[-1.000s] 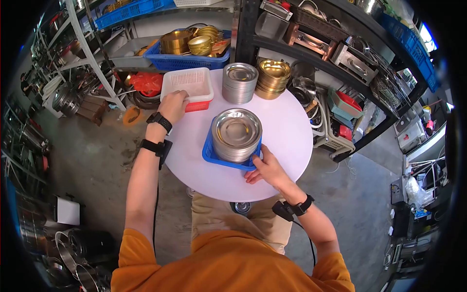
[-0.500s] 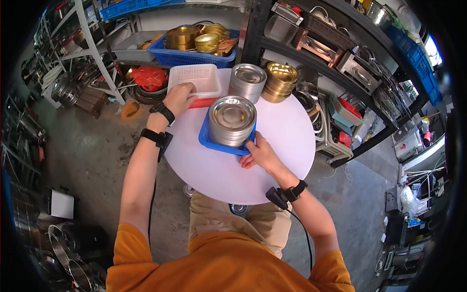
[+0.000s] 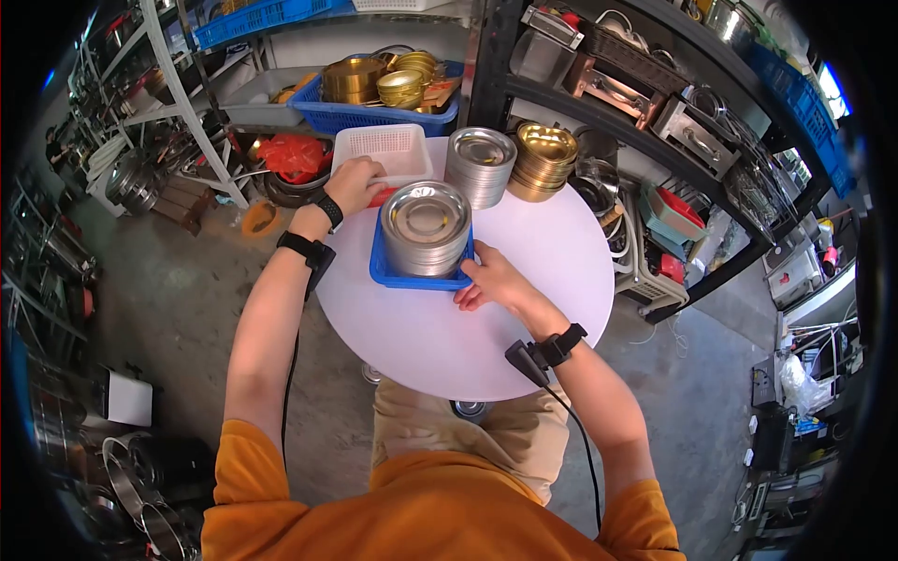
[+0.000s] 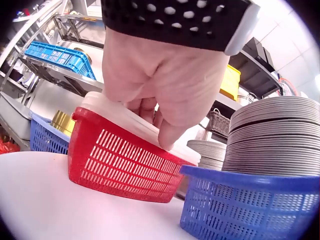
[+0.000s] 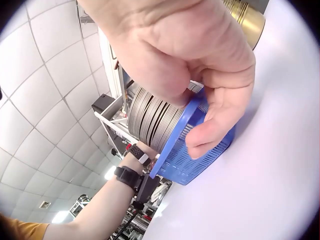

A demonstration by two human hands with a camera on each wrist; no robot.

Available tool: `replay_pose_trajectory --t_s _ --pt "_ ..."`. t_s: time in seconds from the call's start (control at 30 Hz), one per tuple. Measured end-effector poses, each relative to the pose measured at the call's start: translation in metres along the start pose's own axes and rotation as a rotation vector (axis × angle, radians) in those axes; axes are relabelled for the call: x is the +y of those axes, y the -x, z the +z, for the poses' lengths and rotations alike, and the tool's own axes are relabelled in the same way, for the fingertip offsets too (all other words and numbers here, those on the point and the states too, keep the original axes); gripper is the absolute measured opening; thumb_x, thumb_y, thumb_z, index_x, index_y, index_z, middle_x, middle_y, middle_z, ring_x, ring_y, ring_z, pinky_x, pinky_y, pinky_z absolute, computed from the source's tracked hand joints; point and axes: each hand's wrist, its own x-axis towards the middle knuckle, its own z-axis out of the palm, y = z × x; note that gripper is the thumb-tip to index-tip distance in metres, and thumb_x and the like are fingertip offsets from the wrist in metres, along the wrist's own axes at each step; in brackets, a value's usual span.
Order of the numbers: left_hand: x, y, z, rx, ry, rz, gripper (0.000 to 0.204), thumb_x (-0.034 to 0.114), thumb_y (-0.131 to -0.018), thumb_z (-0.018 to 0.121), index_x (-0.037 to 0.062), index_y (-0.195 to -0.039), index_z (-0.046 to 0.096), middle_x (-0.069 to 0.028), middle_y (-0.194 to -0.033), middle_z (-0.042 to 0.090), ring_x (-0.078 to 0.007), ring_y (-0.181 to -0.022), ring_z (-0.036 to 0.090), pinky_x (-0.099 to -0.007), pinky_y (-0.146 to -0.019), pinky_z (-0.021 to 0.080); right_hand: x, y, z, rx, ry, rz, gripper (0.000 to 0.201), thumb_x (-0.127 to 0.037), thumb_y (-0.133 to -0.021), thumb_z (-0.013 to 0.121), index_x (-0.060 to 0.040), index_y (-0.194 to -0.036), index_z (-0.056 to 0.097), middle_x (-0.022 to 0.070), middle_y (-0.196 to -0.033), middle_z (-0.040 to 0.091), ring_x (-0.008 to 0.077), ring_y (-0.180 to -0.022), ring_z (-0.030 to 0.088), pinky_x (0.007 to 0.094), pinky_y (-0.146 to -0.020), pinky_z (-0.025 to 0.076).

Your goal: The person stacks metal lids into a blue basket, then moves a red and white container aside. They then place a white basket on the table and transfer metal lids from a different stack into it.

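Note:
A white basket (image 3: 404, 165) nests in a red one (image 3: 382, 197) at the table's back left. My left hand (image 3: 354, 185) grips their near side; in the left wrist view, the fingers of that hand (image 4: 165, 82) reach over the white rim (image 4: 120, 116) above the red wall (image 4: 125, 160). Beside them stands a blue basket (image 3: 404, 281) holding a tall stack of steel plates (image 3: 426, 224). My right hand (image 3: 496, 277) pinches the blue basket's near right rim; the right wrist view shows its fingers outside the blue wall (image 5: 182, 162), the thumb partly hidden.
On the round white table (image 3: 524, 327), another plate stack (image 3: 481, 173) and stacked golden bowls (image 3: 541, 164) stand at the back. Shelves (image 3: 599, 117) with trays and cookware rise behind. A blue crate (image 3: 374, 120) of golden pots sits beyond the table.
The blue basket and its plates have moved left and away from the body, up close to the red basket, with my right hand on the rim. My left hand has stayed on the white and red baskets.

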Motion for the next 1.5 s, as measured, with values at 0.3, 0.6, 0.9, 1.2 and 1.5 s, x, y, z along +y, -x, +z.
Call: replay_pose_trajectory --t_s 0.3,0.6,0.9,1.2,1.5 --pt "-0.006 -0.005 -0.003 -0.018 0.051 0.007 0.016 0.007 -0.085 0.08 -0.0008 -0.1 0.078 -0.0208 -0.096 0.076 -0.0384 -0.091 0.074 -0.0437 -0.083 0.059 -0.003 -0.03 0.018 -0.021 -0.006 0.0 0.068 -0.017 -0.109 0.046 0.0133 -0.161 0.016 0.0283 -0.088 0.073 0.0304 -0.07 0.077 0.0383 -0.061 0.067" --pt "-0.012 -0.008 -0.021 -0.041 0.239 -0.11 0.021 0.015 -0.089 0.084 0.001 -0.104 0.082 -0.0199 -0.1 0.079 -0.0346 -0.095 0.077 -0.0404 -0.086 0.061 -0.001 -0.05 0.024 -0.094 -0.058 -0.028 0.061 -0.014 -0.108 0.047 0.0119 -0.155 0.019 0.0303 -0.09 0.071 0.0356 -0.072 0.078 0.0439 -0.06 0.067" --pt "-0.01 -0.001 -0.032 -0.047 0.105 -0.036 0.02 0.004 -0.089 0.079 -0.0016 -0.108 0.078 -0.0224 -0.107 0.076 -0.0396 -0.101 0.074 -0.0432 -0.088 0.059 0.013 -0.026 0.023 -0.053 -0.026 -0.016 0.069 -0.046 -0.116 0.045 0.0086 -0.156 0.03 0.025 -0.092 0.074 0.0305 -0.073 0.076 0.0403 -0.066 0.065" --pt "-0.013 0.001 -0.031 0.039 0.071 -0.08 0.024 0.006 -0.084 0.083 -0.0032 -0.104 0.073 -0.0214 -0.102 0.072 -0.0401 -0.095 0.071 -0.0438 -0.085 0.056 0.023 -0.019 -0.02 -0.057 -0.043 0.06 0.041 -0.027 -0.114 0.043 0.0095 -0.128 0.052 0.0207 -0.089 0.073 0.0259 -0.073 0.072 0.0382 -0.066 0.061" --pt "0.047 -0.001 -0.101 0.418 0.036 0.045 0.02 0.006 -0.093 0.079 -0.0038 -0.111 0.076 -0.0187 -0.106 0.075 -0.0328 -0.096 0.073 -0.0367 -0.084 0.055 0.024 -0.011 -0.017 -0.066 -0.145 0.082 0.037 -0.023 -0.113 0.049 0.0042 -0.138 0.051 0.0196 -0.092 0.073 0.0252 -0.078 0.07 0.0356 -0.074 0.06"
